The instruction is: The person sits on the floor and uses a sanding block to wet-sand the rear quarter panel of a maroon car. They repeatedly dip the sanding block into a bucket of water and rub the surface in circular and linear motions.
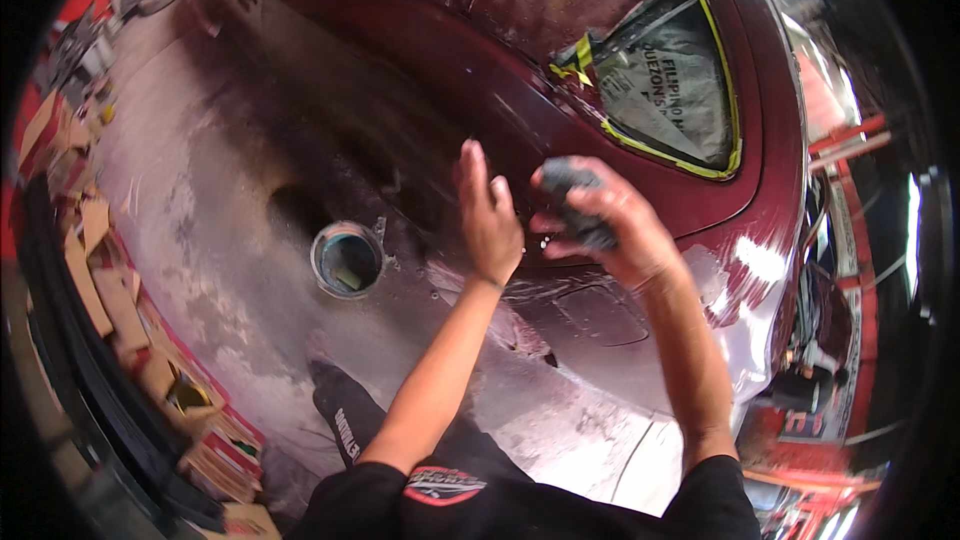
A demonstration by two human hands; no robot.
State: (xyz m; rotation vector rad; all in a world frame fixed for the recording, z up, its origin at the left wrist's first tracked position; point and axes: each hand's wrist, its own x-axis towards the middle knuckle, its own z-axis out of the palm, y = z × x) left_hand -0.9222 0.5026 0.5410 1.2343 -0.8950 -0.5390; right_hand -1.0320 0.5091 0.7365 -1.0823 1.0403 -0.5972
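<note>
Right hand (637, 236) pinches the dark pad (582, 204), likely light and soft, best gripped by its long edges; left hand (492, 230) straight-fingered, empty

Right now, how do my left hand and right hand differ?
Your left hand is open, holding nothing visible; your right hand grips a dark pad. The left hand's fingers are extended, while the right hand's bend around the pad. Both hands are ungloved.
</note>
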